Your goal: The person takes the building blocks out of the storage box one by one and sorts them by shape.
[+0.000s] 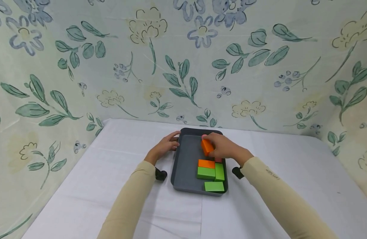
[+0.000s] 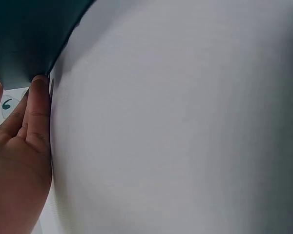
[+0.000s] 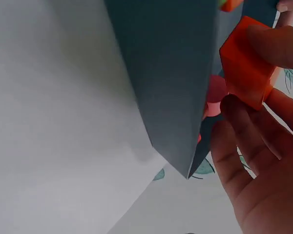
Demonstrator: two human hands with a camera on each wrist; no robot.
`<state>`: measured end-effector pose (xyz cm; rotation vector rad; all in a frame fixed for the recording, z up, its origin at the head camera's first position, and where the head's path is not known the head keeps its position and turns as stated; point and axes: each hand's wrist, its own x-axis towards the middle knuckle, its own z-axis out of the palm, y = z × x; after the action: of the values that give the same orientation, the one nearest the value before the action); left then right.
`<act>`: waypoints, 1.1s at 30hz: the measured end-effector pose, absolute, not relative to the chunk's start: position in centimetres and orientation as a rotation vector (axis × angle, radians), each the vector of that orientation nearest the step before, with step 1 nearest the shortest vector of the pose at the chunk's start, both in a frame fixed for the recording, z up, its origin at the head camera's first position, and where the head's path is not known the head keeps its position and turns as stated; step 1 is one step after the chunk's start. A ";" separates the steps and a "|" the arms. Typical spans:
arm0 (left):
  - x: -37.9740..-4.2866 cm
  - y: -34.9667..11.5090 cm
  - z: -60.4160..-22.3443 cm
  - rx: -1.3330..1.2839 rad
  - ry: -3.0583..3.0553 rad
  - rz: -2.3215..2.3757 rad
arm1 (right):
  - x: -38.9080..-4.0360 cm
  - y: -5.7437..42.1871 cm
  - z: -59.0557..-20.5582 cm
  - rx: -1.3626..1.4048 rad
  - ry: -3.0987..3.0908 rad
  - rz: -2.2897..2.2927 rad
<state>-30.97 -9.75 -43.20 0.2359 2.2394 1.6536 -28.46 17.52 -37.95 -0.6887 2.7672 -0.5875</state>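
Note:
In the head view a grey tray (image 1: 186,159) lies on the white cloth. My right hand (image 1: 226,146) is over its far right part, pinching an orange block (image 1: 206,147) between thumb and fingers. The right wrist view shows this orange block (image 3: 246,63) tilted, with a pink cylinder (image 3: 216,92) close behind it. My left hand (image 1: 165,146) is at the tray's left side. In the left wrist view, its nearly straight fingers (image 2: 38,109) reach up to the tray's outer wall (image 2: 29,44).
Another orange block (image 1: 206,163) lies against a green block (image 1: 206,173) inside the tray. A second green block (image 1: 219,172) stands beside them, and a third green block (image 1: 214,186) is in the near right corner. Floral fabric (image 1: 183,76) hangs behind the table.

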 end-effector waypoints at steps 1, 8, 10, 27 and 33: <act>-30.9 -9.7 -43.2 0.234 2.242 1.653 | -28.4 17.8 -37.7 -0.685 2.775 -0.597; -30.8 -9.6 -43.0 0.216 2.250 1.652 | -28.0 19.7 -36.2 -0.639 2.832 -0.599; -30.8 -9.7 -43.1 0.225 2.249 1.654 | -27.9 20.4 -35.8 -0.609 2.849 -0.621; -31.0 -9.9 -43.7 0.244 2.226 1.662 | -27.2 26.6 -35.4 -0.387 2.965 -0.705; -31.0 -9.8 -43.6 0.234 2.228 1.669 | -27.7 27.9 -37.3 -0.311 2.945 -0.708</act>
<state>-31.02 -9.80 -43.58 0.2339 2.2279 1.6693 -27.75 27.89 -37.33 -0.3110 2.9454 -0.7078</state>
